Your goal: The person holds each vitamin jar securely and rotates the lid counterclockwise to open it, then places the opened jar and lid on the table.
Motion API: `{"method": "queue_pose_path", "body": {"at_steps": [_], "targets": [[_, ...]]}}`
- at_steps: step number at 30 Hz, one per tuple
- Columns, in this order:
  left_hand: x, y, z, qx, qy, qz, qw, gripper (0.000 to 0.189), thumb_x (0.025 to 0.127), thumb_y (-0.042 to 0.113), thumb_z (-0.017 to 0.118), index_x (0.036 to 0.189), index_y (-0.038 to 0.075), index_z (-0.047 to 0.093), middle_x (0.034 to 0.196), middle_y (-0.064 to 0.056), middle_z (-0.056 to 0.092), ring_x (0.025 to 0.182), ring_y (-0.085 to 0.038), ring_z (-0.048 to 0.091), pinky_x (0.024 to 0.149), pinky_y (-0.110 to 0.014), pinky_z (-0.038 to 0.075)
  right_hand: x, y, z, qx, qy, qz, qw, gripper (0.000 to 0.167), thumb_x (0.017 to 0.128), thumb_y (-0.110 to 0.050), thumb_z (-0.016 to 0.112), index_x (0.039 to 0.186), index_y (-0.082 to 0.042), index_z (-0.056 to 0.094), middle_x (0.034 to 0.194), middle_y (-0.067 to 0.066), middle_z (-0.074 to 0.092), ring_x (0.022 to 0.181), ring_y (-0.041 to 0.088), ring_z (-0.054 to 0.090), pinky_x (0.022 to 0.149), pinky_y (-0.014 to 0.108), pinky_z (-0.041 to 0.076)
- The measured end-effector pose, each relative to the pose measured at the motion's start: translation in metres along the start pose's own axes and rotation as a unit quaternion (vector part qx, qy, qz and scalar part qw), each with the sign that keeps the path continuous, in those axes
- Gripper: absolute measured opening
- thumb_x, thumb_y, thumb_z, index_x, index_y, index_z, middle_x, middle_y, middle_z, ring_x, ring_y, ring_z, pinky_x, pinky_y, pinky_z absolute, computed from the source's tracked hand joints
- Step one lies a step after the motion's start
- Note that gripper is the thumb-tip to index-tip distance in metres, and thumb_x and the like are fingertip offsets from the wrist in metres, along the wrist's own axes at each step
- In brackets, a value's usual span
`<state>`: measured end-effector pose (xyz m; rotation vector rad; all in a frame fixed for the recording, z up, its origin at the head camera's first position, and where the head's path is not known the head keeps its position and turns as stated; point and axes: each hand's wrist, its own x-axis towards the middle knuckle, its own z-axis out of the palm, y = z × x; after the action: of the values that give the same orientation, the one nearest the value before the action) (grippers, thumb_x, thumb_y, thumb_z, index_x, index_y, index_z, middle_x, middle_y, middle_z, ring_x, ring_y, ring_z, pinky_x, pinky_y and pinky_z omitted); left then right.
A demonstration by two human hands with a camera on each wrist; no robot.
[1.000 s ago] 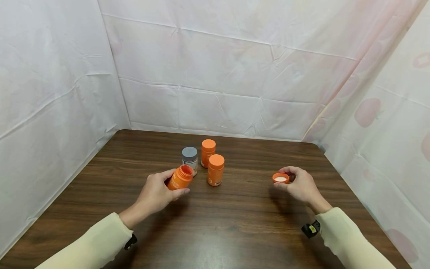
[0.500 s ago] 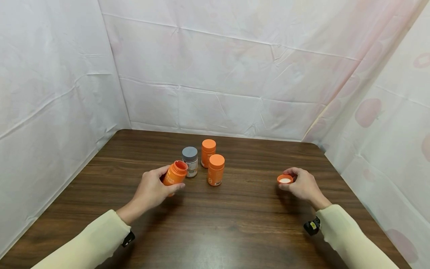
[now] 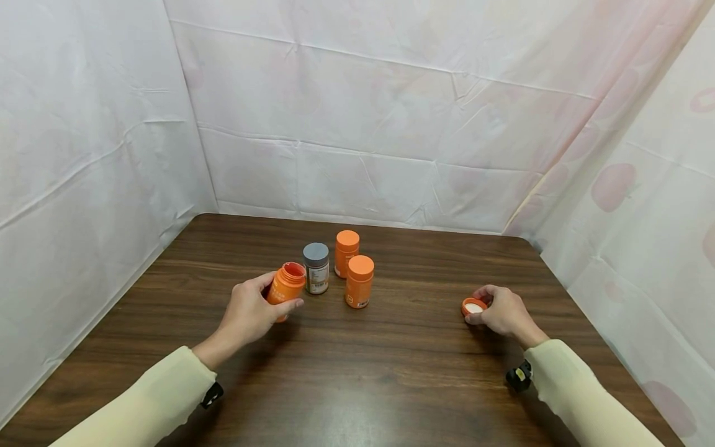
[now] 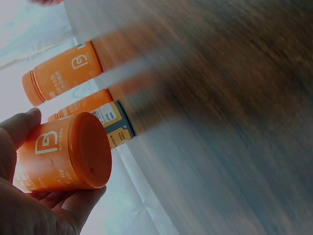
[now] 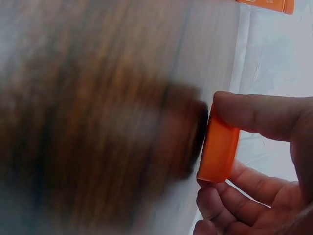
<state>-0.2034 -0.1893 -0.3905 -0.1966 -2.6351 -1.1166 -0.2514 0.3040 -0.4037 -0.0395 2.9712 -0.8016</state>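
The fingers of the left hand (image 3: pixel 246 312) are clamped around an uncapped orange bottle (image 3: pixel 285 289), thumb on the near side. It leans toward the right hand with its red-lined mouth facing up, and its base hangs clear of the table (image 3: pixel 357 366). The right hand (image 3: pixel 504 311) pinches an orange cap (image 3: pixel 466 309) between thumb and fingers, its white inside turned upward; whether the cap touches the wood below those fingertips, I cannot tell.

Just beyond the left fingers, on their right, a bottle with a gray lid (image 3: pixel 316 276) stands upright. Farther right of those fingers stands a front orange bottle (image 3: pixel 359 289), capped, and behind it a back orange bottle (image 3: pixel 347 252), also capped and partly hidden. All three are well apart from the right fingers. Behind each hand comes a pale sleeve (image 3: pixel 151 397), and far past the fingertips hangs a whitish curtain (image 3: pixel 363 124).
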Motion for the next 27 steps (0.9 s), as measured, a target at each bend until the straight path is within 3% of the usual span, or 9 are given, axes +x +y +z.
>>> {"method": "queue_pose_path", "body": {"at_steps": [6, 13, 27], "targets": [[0.000, 0.000, 0.000, -0.005, 0.001, -0.007, 1.0000, 0.065, 0.080, 0.028, 0.091, 0.134, 0.004, 0.063, 0.114, -0.013, 0.073, 0.096, -0.027, 0.070, 0.086, -0.048, 0.057, -0.001, -0.001, 0.001, -0.002, 0.004, -0.002, 1.0000, 0.054, 0.074, -0.022, 0.092, 0.116, -0.002, 0.064, 0.103, 0.013, 0.066, 0.088, 0.027, 0.059, 0.074, 0.042, 0.049], [0.002, -0.001, -0.001, -0.002, 0.014, -0.008, 0.9999, 0.061, 0.080, 0.028, 0.091, 0.129, 0.003, 0.065, 0.112, -0.015, 0.073, 0.095, -0.028, 0.070, 0.085, -0.050, 0.056, -0.004, -0.003, 0.000, -0.004, 0.006, -0.009, 0.9999, 0.064, 0.074, -0.026, 0.093, 0.123, -0.001, 0.062, 0.109, 0.016, 0.064, 0.094, 0.030, 0.060, 0.080, 0.048, 0.049], [0.011, -0.014, -0.005, 0.003, 0.032, -0.033, 0.9989, 0.062, 0.086, 0.028, 0.086, 0.130, -0.004, 0.055, 0.117, -0.023, 0.067, 0.103, -0.038, 0.066, 0.091, -0.055, 0.052, -0.021, -0.022, -0.007, 0.009, 0.027, -0.038, 0.9989, 0.062, 0.084, -0.030, 0.085, 0.133, -0.005, 0.058, 0.125, 0.020, 0.064, 0.101, 0.032, 0.061, 0.081, 0.049, 0.050]]}}
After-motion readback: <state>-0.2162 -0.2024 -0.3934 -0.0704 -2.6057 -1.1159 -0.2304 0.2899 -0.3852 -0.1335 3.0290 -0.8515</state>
